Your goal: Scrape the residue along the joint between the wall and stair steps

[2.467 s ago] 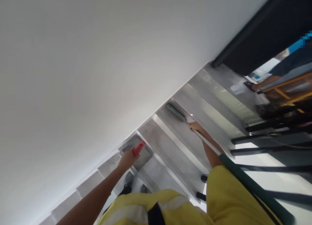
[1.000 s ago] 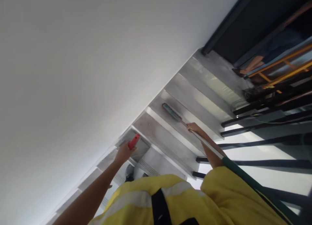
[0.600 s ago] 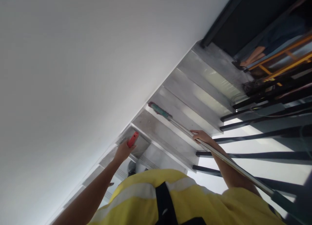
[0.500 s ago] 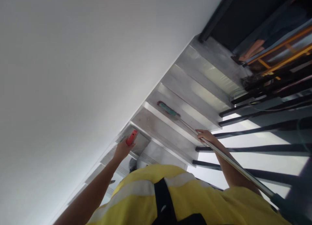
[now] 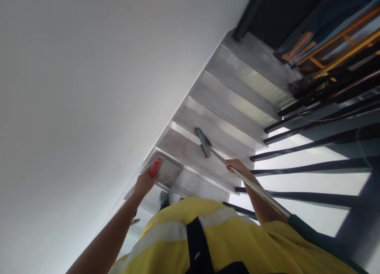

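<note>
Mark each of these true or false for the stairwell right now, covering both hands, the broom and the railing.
1. The left hand grips a red handle. True.
2. The right hand holds the broom pole. True.
3. The broom head is lifted against the white wall. False: it sits on a grey stair step.
4. The black railing bars stand on the left-hand side. False: they run along the right-hand side.
</note>
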`<action>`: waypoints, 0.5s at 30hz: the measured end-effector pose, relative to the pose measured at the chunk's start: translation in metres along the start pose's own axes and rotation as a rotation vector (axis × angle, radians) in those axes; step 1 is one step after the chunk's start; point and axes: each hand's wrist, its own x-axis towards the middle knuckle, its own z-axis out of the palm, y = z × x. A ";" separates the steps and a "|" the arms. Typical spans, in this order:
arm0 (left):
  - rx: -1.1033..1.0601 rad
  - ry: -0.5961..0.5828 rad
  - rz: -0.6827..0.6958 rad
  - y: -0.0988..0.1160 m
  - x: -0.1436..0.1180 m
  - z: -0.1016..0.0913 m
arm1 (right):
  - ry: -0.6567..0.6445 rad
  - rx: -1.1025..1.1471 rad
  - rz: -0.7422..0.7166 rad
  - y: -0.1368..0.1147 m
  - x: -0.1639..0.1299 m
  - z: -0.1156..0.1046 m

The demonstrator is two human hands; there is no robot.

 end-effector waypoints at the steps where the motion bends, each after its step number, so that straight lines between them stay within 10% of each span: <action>1: -0.003 -0.002 -0.003 0.000 0.000 0.000 | -0.013 0.088 0.007 -0.006 0.009 0.009; 7: -0.005 0.006 -0.020 0.000 -0.005 0.001 | -0.007 0.440 0.081 -0.004 0.003 0.023; 15: -0.011 -0.034 -0.065 0.016 -0.011 -0.011 | 0.400 0.113 0.221 0.077 -0.069 -0.046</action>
